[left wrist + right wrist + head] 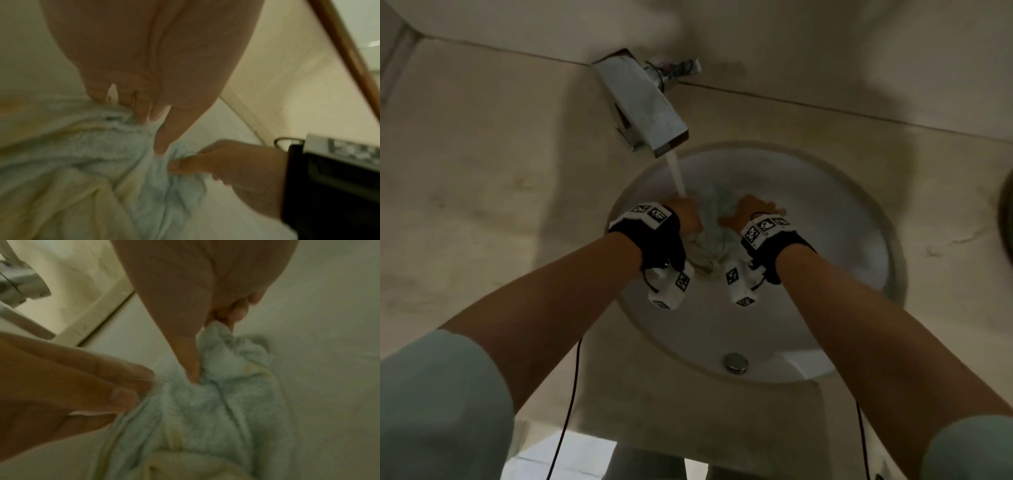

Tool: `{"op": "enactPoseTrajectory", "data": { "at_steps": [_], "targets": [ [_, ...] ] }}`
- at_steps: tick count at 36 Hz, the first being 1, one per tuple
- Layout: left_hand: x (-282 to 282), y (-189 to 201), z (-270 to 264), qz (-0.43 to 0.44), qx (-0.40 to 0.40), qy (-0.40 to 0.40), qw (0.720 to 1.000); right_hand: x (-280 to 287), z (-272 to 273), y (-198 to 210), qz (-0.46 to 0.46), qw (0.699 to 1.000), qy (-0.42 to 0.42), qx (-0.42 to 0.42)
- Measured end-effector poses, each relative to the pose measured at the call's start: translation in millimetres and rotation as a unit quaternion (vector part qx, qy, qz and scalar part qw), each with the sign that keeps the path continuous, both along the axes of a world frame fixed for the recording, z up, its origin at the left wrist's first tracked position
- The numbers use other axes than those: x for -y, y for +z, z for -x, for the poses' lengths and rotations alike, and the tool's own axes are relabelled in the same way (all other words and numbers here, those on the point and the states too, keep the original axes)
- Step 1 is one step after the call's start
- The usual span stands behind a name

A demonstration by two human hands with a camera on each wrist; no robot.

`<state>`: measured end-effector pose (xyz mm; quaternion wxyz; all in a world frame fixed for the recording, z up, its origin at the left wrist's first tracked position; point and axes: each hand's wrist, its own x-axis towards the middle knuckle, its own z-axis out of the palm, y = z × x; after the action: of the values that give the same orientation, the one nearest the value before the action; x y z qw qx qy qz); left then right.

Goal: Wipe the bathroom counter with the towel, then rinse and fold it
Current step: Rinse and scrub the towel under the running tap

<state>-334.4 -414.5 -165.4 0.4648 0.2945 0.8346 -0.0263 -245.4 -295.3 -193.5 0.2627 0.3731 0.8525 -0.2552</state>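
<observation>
Over the round white basin (825,240) set into the beige counter (482,171), one person bends with both forearms reaching down into the bowl. One towel (722,209), pale blue-green with cream-yellow patches, lies bunched in the basin between the two hands, wet and crumpled. One square chrome faucet (643,102) juts out from the back wall, and a single stream of water (677,174) runs from its spout onto the cloth just beside the left hand (686,216).

That left hand grips the towel: in the left wrist view its fingers (131,97) curl down into the terry folds (82,162) and the thumb presses into a gathered ridge. The right hand (748,212) holds the other side of the bundle; from the right wrist camera its thumb (191,363) digs into the cloth (216,402) while the curled fingers pinch a raised tuft. The two hands sit close, with the wad of cloth between them.

Each wrist carries one black strap with white blocks printed with black-and-white square markers; I count several markers per wrist, but they bear no readable words. No brand shows on the faucet or the towel. One thin dark cable hangs from each wrist unit. One round metal overflow cap (735,362) sits on the basin wall nearest the person. Two pale green sleeves (441,411) end above the elbows.
</observation>
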Motion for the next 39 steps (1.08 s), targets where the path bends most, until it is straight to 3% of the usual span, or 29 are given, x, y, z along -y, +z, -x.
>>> {"op": "enactPoseTrajectory", "data": {
  "at_steps": [6,12,16,23,30,34,36,39],
  "targets": [
    [14,5,0,-0.107,0.022,0.03,0.994,8,4,10,0.157,0.981,-0.062,-0.095],
    [29,15,0,-0.213,0.036,0.019,0.976,12,0,52,0.287,0.908,-0.162,-0.26],
    [37,24,7,-0.268,0.048,0.05,0.961,19,-7,76,0.279,0.885,-0.122,-0.353],
    [44,41,31,-0.204,-0.045,-0.007,0.978,18,-7,91,0.194,0.879,-0.019,-0.435],
    [47,60,32,-0.206,-0.154,-0.029,0.966,12,-9,91,0.102,0.895,0.075,-0.428],
    [51,68,25,-0.205,-0.176,-0.094,0.958,26,-11,83,0.068,0.896,0.116,-0.423],
    [54,71,22,-0.206,-0.158,-0.113,0.959,34,-13,79,0.074,0.917,0.137,-0.368],
    [58,72,18,-0.138,-0.12,-0.161,0.97,48,-12,75,0.084,0.957,0.194,-0.199]
  ]
}}
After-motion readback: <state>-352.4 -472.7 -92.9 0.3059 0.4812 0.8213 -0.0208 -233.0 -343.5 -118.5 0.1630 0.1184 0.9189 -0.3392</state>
